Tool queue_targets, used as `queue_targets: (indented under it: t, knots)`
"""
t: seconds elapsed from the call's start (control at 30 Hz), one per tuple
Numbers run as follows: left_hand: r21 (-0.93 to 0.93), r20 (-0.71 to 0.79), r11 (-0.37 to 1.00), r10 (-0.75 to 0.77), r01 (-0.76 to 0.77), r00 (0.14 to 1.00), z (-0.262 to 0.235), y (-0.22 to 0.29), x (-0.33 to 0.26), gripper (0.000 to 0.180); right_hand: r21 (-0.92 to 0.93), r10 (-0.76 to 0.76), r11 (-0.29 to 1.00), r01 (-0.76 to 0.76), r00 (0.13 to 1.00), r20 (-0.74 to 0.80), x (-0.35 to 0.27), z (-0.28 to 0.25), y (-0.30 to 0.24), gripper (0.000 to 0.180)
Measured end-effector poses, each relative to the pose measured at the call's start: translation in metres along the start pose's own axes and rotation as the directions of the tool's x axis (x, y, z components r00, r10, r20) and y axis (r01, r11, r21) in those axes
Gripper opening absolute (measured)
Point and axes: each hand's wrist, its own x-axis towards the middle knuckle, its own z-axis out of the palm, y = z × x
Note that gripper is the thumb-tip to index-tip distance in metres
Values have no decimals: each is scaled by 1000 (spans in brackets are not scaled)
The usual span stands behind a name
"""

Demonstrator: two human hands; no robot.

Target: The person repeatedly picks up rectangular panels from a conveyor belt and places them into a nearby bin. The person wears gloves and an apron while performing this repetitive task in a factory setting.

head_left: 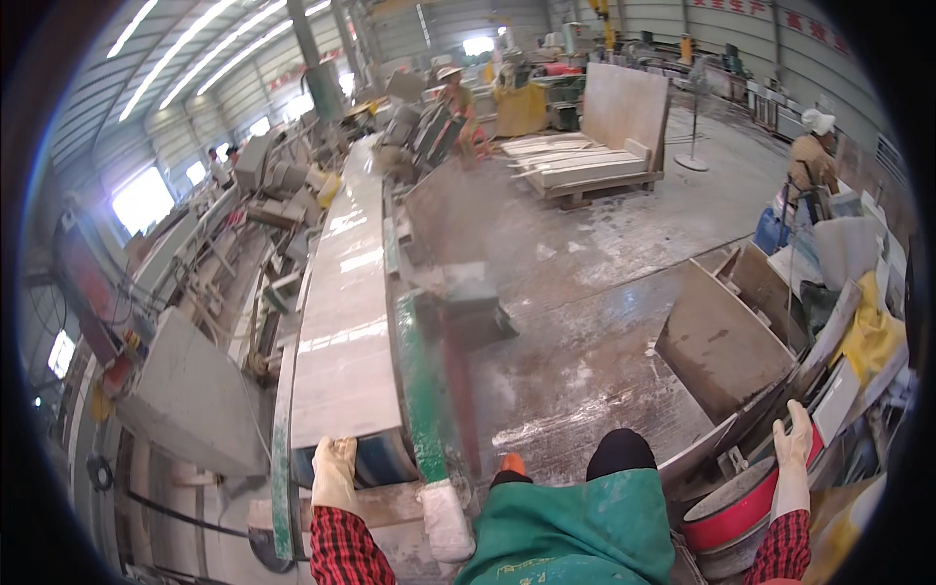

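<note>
My left hand [334,472], in a pale glove, is at the near end of a long whitish stone slab [346,390]. Its fingers bend against the slab's edge, beside a dark blue roller [383,458]. The slab lies flat on a conveyor with green side rails [420,390]. Off to the right, my right hand [794,450], gloved too, has its fingers stretched and apart, with nothing seen in them. Close by are a white stone strip [837,398] and a round red-sided tub [726,517].
Brown boards [726,336] lean at the right, near a yellow cloth [871,327]. Farther off, a pallet of pale slabs [585,175] stands on the wet floor. One person [814,151] works at the right, another [454,93] beside the machine ahead. A grey cabinet [190,400] stands left.
</note>
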Motion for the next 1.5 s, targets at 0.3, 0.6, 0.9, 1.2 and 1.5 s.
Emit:
queue_targets:
  t: [0.3,0.6,0.9,1.2,1.5]
  knots:
    - [519,336,482,645,-707,686,36,-8,-65,49,-366,365,843,-394,919,-148,0,-29,54,54]
    - [-12,999,-353,43,-936,-29,103,-125,-180,44,-266,462,778,-569,805,-372,32,-65,16,41]
    - [-65,981,-638,-180,-767,67,93,-145,-133,58,-420,294,808,-414,900,-321,37,-18,57,37]
    - [-34,984,-560,-163,-827,70,88,-139,-132,53,-427,255,809,-404,896,-363,28,-19,47,32]
    - [32,980,-479,-158,-877,122,82,-138,-141,46,-449,134,817,-362,876,-463,22,-19,32,21]
